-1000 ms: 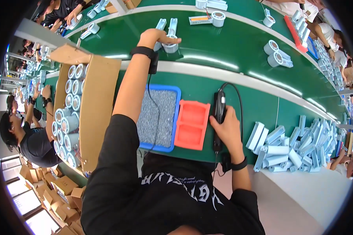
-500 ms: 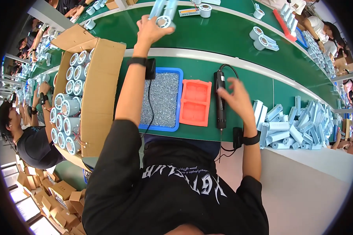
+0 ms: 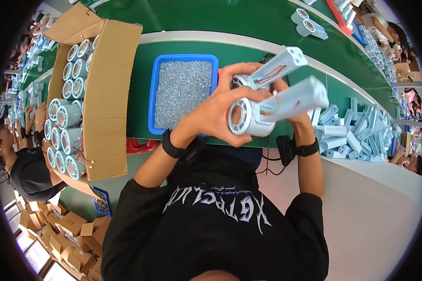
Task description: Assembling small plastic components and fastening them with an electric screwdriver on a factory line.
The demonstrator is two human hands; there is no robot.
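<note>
Two light-blue handheld fan bodies, a nearer one (image 3: 295, 102) and a farther one (image 3: 280, 65), are held side by side above the bench's front edge. Each has a round housing with a copper-coloured core and a long handle; wires show inside the farther handle. My left hand (image 3: 213, 110) is closed around both round housings from the left. My right hand (image 3: 299, 119) is at the handles, partly hidden by the nearer one, with fingers showing between the two. Left of them lies a blue tray (image 3: 153, 93) full of small metal screws (image 3: 183, 91).
A cardboard box (image 3: 110, 103) of round housings (image 3: 70, 114) stands at left. Loose light-blue handles (image 3: 354, 136) are heaped at right. Another pair of fan bodies (image 3: 306, 28) lies on the far bench. A co-worker (image 3: 30, 164) sits beyond the box.
My left hand has come back from the far bench with the two fan bodies. My right hand has moved from beside the black electric screwdriver to the handles. The screwdriver and red tray are now mostly hidden.
</note>
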